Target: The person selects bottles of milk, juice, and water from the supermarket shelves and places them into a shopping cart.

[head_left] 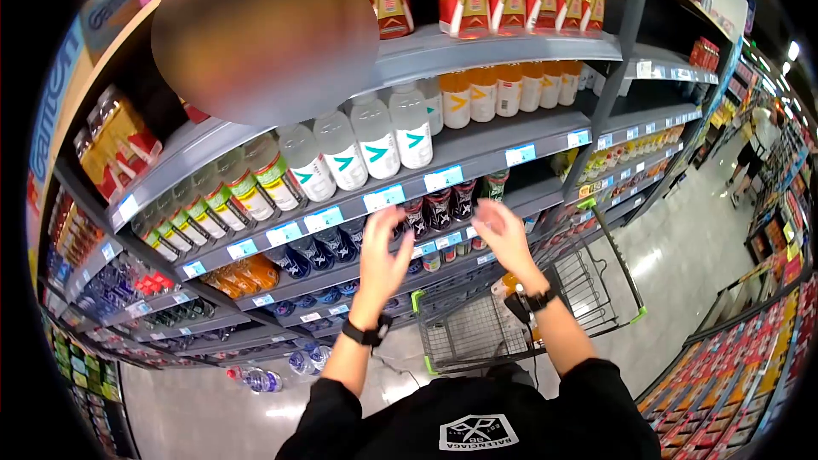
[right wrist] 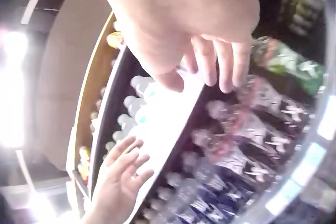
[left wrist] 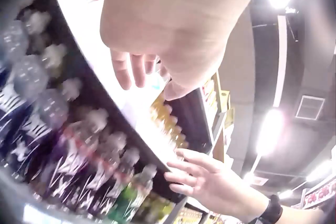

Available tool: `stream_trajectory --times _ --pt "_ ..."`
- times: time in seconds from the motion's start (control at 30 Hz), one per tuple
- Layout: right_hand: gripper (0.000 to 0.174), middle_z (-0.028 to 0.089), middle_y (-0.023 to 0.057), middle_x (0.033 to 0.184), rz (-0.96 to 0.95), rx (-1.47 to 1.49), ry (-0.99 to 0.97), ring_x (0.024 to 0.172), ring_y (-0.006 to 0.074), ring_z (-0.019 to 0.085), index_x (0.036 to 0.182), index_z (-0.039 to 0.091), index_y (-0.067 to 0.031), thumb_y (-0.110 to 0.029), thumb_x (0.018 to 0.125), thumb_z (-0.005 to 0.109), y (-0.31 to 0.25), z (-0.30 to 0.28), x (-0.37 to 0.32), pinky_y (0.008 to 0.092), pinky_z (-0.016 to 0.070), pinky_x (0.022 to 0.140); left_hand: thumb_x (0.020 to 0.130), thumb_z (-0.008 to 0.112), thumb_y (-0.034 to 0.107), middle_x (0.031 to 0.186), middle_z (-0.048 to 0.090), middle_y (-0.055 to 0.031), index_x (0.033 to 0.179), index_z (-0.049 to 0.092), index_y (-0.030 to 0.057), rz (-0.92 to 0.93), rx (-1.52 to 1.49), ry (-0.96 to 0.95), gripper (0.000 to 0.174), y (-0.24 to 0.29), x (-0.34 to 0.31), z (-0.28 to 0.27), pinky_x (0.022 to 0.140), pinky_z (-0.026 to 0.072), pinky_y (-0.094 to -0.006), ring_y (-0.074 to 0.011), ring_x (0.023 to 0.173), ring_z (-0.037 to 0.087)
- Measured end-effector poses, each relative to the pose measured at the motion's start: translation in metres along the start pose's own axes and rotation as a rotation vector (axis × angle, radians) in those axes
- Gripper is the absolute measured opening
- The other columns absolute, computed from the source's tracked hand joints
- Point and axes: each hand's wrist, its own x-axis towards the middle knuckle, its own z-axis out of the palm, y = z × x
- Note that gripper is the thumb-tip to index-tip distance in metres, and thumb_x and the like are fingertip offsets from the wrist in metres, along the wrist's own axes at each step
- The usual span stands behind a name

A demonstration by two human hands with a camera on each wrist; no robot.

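Both hands are raised in front of a drinks shelf, palms toward each other, with a gap between them. My left hand (head_left: 383,262) has loosely bent fingers and holds nothing. Opposite it, my right hand (head_left: 506,243) is likewise bare, its fingers relaxed. Between and behind them in the head view stand dark-labelled bottles (head_left: 439,209) and a green-labelled bottle (head_left: 495,185) on a lower shelf. Clear bottles with white labels (head_left: 380,146) line the shelf above. In the right wrist view, the right fingers (right wrist: 224,66) overlap the shelf edge near the green-labelled bottle (right wrist: 296,69).
A wire shopping cart (head_left: 460,339) with green corners stands close in front of the body, some items inside. Large clear bottles (head_left: 260,380) lie on the floor at lower left. Price tags (head_left: 383,197) run along the shelf edges. Another person (head_left: 761,140) is far down the right aisle.
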Motion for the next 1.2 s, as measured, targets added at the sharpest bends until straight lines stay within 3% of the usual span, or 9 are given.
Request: stream_trajectory --times 0.13,0.2,0.37,0.5,0.6,0.77,1.0,1.07,1.2 --pt "0.063 0.071 0.0168 0.121 -0.393 -0.100 0.191 0.107 0.0256 0.070 0.137 0.056 0.0010 -0.022 0.085 0.084 -0.070 0.067 0.100 0.0383 0.0531 0.094 0.090 0.073 0.010 0.136 0.057 -0.0189 0.141 0.051 -0.0002 -0.016 -0.088 0.203 0.056 0.026 0.094 -0.019 0.063 0.0532 -0.0319 -0.0178 0.061 0.062" --pt "0.075 0.071 0.0193 0.121 -0.425 -0.085 0.305 0.114 0.0302 0.067 0.142 0.051 0.0005 -0.027 0.081 0.086 -0.051 0.100 0.136 0.0417 0.0501 0.100 0.092 0.072 0.012 0.134 0.057 -0.0201 0.146 0.045 0.0000 -0.022 -0.036 0.249 0.062 0.035 0.125 -0.023 0.063 0.0532 -0.0322 -0.0184 0.061 0.062" --pt "0.084 0.073 0.0163 0.093 -0.484 -0.657 0.438 0.086 0.0312 0.069 0.142 0.052 -0.0012 -0.042 0.075 0.082 -0.060 0.124 0.136 0.0427 0.0449 0.094 0.092 0.069 0.025 0.095 0.066 -0.0343 0.141 0.043 -0.0114 -0.202 0.024 0.182 0.066 0.023 0.167 -0.021 0.069 0.0531 -0.0535 -0.0464 0.074 0.068" --pt "0.088 0.071 0.0177 0.112 -0.550 -0.631 0.434 0.097 0.0348 0.066 0.140 0.052 0.0004 -0.045 0.072 0.085 -0.047 0.122 0.137 0.0455 0.0458 0.092 0.094 0.067 0.028 0.100 0.066 -0.0366 0.128 0.053 -0.0127 -0.280 0.169 0.081 0.055 0.030 0.184 -0.027 0.073 0.0525 -0.0561 -0.0556 0.089 0.065" --pt "0.082 0.065 0.0164 0.116 -0.438 -0.628 0.494 0.104 0.0346 0.064 0.134 0.054 -0.0010 -0.039 0.068 0.086 -0.045 0.124 0.137 0.0448 0.0458 0.093 0.095 0.068 0.030 0.103 0.066 -0.0354 0.127 0.055 -0.0099 -0.090 0.238 0.251 0.053 0.037 0.173 -0.019 0.075 0.0524 -0.0561 -0.0544 0.091 0.065" --pt "0.075 0.064 0.0150 0.119 -0.430 -0.387 0.508 0.106 0.0369 0.063 0.126 0.054 -0.0040 -0.031 0.066 0.090 -0.038 0.121 0.131 0.0475 0.0486 0.092 0.088 0.079 0.030 0.128 0.064 -0.0123 0.122 0.061 0.0061 0.030 0.184 0.273 0.045 0.062 0.134 -0.021 0.079 0.0562 -0.0446 -0.0417 0.101 0.069" --pt "0.066 0.064 0.0115 0.119 -0.577 0.033 0.314 0.109 0.0237 0.064 0.125 0.052 -0.0036 -0.012 0.072 0.091 -0.054 0.094 0.113 0.0352 0.0505 0.096 0.079 0.088 0.016 0.123 0.065 -0.0148 0.120 0.063 0.0034 0.181 0.010 0.384 0.050 0.058 0.052 -0.006 0.072 0.0570 -0.0350 -0.0292 0.099 0.069" --pt "0.065 0.060 0.0130 0.122 -0.629 -0.009 0.475 0.112 0.0239 0.061 0.124 0.051 -0.0011 -0.010 0.073 0.090 -0.059 0.092 0.087 0.0349 0.0487 0.099 0.080 0.089 0.015 0.123 0.064 -0.0181 0.121 0.061 -0.0011 0.252 0.018 0.430 0.053 0.071 0.028 -0.021 0.091 0.0536 -0.0378 -0.0312 0.111 0.064" --pt "0.079 0.061 0.0135 0.124 -0.463 0.002 0.275 0.115 0.0234 0.061 0.133 0.041 -0.0010 -0.008 0.072 0.090 -0.040 0.062 -0.005 0.0387 0.0491 0.102 0.079 0.089 0.016 0.120 0.070 -0.0182 0.121 0.062 -0.0026 0.119 -0.149 0.180 0.053 0.093 -0.032 -0.037 0.080 0.0592 -0.0332 -0.0280 0.103 0.072"
